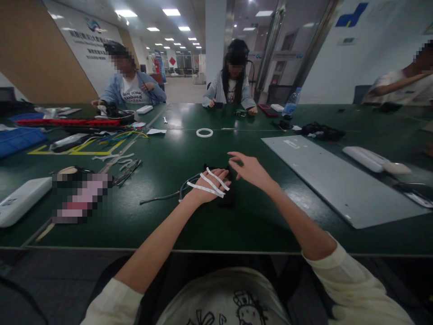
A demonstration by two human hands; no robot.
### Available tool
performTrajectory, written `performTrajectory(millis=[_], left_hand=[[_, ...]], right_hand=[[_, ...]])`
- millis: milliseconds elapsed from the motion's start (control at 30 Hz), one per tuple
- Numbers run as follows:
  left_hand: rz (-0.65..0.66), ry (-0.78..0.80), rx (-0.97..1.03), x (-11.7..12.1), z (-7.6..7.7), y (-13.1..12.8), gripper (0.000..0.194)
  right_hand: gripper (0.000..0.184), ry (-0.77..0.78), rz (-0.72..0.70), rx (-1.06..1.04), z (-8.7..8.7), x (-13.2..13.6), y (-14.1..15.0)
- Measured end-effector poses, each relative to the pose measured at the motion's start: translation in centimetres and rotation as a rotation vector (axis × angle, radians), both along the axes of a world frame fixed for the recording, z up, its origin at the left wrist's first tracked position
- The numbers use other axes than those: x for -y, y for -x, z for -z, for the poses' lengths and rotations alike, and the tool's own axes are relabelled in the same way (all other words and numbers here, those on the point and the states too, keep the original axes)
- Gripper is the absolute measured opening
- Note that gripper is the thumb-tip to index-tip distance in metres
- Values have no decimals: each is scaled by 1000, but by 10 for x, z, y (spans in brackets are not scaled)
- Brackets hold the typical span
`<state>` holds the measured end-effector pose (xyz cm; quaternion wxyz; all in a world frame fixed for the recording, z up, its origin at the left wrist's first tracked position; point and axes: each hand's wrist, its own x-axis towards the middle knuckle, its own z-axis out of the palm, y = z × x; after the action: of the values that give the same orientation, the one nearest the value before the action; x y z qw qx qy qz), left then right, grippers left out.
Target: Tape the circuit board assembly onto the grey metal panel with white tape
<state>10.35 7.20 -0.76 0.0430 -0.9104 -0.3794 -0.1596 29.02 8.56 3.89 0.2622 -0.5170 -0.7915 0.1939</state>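
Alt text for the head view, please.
Three white strips lie across the back of the left hand, over a dark object on a green table; the right hand is beside it, apparently empty. Other people sit beyond.

White strips [205, 189]: three, narrow, slanting across the back of the left hand [215, 180]
Cable [162, 197]: grey-blue, curved beside that hand, one end pointing left
Black object [227, 198]: mostly hidden by that hand
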Motion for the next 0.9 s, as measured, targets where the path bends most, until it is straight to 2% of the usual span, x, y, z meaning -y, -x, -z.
performTrajectory(millis=[100, 167, 267, 367, 433, 533, 900], left_hand=[[6, -11, -2, 3, -5, 4, 47], [4, -9, -6, 4, -9, 7, 49], [9, 17, -21, 5, -13, 12, 51], [22, 55, -11, 4, -16, 15, 48], [38, 76, 3, 3, -17, 17, 45], [80, 103, 16, 1, -18, 20, 42], [134, 117, 54, -4, -12, 21, 46]], right_hand=[[41, -153, 255, 107, 4, -26, -46], [43, -235, 456, 255, 15, -42, -83], [49, -205, 716, 403, 40, -53, -128], [51, -86, 836, 464, 62, -53, -150], [50, -39, 830, 492, 71, -52, -153], [50, -47, 770, 528, 75, -53, -151], [48, -56, 544, 559, 71, -50, -150]])
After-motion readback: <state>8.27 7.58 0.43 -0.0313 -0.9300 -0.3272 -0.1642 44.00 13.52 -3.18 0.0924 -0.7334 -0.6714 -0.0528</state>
